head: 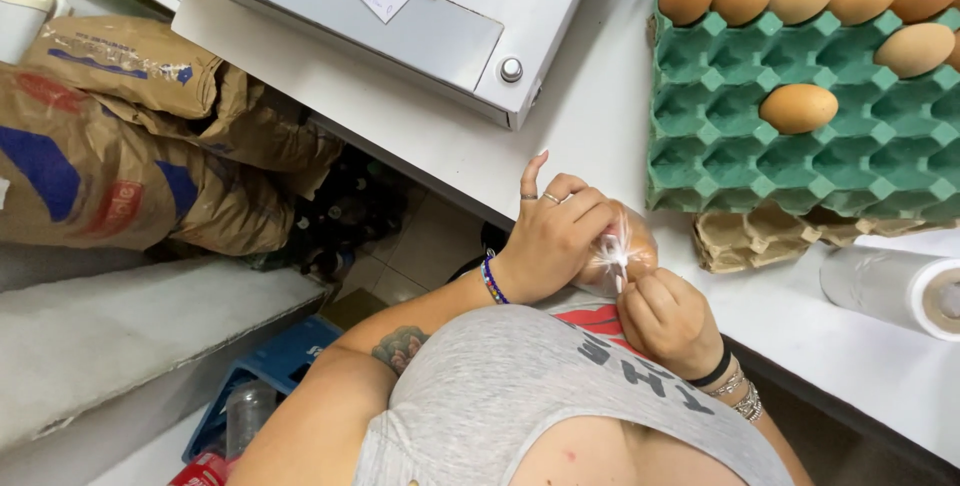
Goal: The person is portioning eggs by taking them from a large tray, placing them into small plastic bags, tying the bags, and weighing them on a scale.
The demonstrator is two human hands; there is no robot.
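A small clear plastic bag (632, 246) with brown eggs inside rests at the edge of the white counter (590, 116). My left hand (553, 231) is cupped around the bag's side, little finger raised. My right hand (668, 318) pinches the twisted neck of the bag between thumb and fingers. Just beyond, a green egg tray (800, 161) holds several brown eggs (797, 108), most along its far rows and one alone in the middle.
A brown egg tray (760, 236) lies under the green one. A roll of clear plastic bags (895, 288) sits at right. A grey scale with a booklet (440, 36) stands at the back. Paper sacks (130, 146) and a blue crate (270, 366) lie below left.
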